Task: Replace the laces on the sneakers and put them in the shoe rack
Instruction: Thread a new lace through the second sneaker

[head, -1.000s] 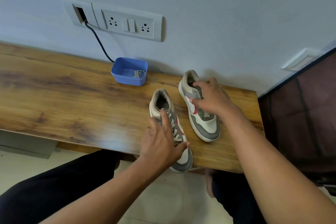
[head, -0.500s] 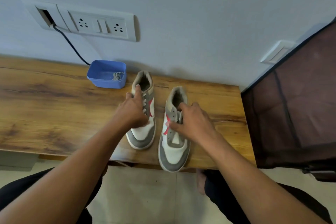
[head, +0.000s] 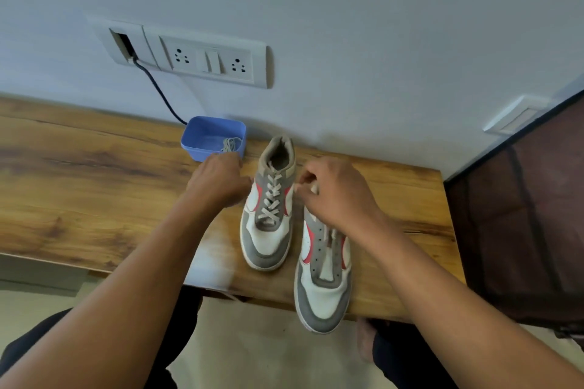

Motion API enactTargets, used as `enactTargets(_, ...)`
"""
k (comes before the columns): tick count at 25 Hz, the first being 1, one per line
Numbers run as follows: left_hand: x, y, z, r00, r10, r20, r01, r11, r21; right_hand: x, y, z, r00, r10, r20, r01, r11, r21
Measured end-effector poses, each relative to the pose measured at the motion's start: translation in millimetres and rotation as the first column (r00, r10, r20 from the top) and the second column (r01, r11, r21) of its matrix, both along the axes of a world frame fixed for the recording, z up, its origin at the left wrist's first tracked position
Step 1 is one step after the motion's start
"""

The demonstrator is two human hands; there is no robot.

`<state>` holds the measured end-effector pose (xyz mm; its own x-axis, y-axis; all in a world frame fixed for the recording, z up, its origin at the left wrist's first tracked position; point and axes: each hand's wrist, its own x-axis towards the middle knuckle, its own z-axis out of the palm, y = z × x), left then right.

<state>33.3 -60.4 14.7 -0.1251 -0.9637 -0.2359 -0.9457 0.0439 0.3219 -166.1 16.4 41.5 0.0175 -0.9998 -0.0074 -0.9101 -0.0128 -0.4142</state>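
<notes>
Now L hand [head: 218, 181] curled beside laced sneaker [head: 268, 208]; R hand [head: 335, 196] curled over unlaced sneaker [head: 324, 275], grip unclear, on worktop [head: 79, 186].

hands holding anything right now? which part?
Left hand rests beside the laced sneaker; no grip visible. Right hand is curled over the collar end of the unlaced sneaker; an actual hold cannot be told.

bare desk [head: 79, 186] left of sneakers [head: 268, 215]

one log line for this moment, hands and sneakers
left hand: beside laced sneaker | right hand: over unlaced sneaker | spare lace: in blue tub
</notes>
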Motion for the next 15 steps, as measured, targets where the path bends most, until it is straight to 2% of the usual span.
enactTargets(4, 35.5, -5.7, -6.1, 0.994, 0.108, -0.017, -0.107, 0.992, 0.065, 56.8, -83.5, -1.2, 0.998, 0.069, -0.003, -0.069, 0.997, -0.021)
enactTargets(10, 65.9, -9.6, -11.4, 0.978, 0.186, -0.094, -0.183, 0.982, 0.041, 130.9, -184.3, -21.0, 0.952, 0.076, -0.296, -0.043, 0.992, 0.115)
enactTargets(15, 78.4, -13.1, -8.8, 0.969, 0.202, -0.145, -0.200, 0.979, 0.024, 158.6, -203.2, -54.9, 0.916, 0.088, -0.391, -0.018, 0.984, 0.179)
